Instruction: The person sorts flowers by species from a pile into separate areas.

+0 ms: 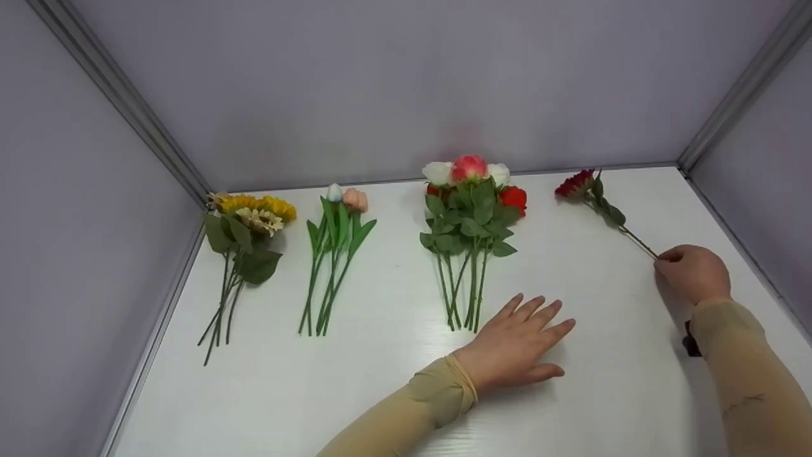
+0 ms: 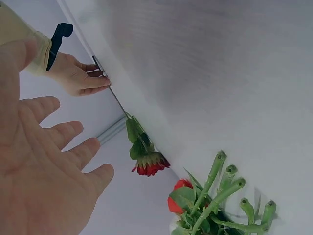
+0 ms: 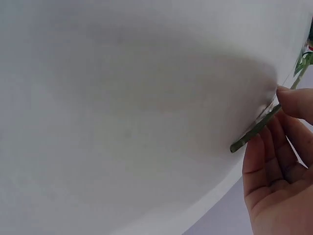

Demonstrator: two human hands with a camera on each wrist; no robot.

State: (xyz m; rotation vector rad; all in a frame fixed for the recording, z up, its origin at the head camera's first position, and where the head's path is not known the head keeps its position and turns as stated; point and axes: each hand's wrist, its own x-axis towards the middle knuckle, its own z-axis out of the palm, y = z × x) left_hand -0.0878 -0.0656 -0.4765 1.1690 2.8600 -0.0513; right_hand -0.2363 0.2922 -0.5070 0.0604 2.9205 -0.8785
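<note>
At the right of the table, a dark red flower (image 1: 576,185) with green leaves lies on a slant, its head toward the back wall. My right hand (image 1: 694,273) pinches its stem (image 3: 254,133) near the lower end, between thumb and fingers. In the left wrist view the same red flower (image 2: 150,163) shows with the stem running up to the right hand (image 2: 78,74). My left hand (image 1: 517,346) is spread over the table's middle, fingers straight, holding nothing. Just beyond it are the stem ends of a rose bunch (image 1: 469,219) with red, white and pink heads.
Toward the left lie a bunch of tulips (image 1: 336,247) and a bunch of yellow and cream sunflowers (image 1: 244,235), stems toward me. The white table (image 1: 393,381) is bounded by grey walls (image 1: 406,82) at the back and both sides.
</note>
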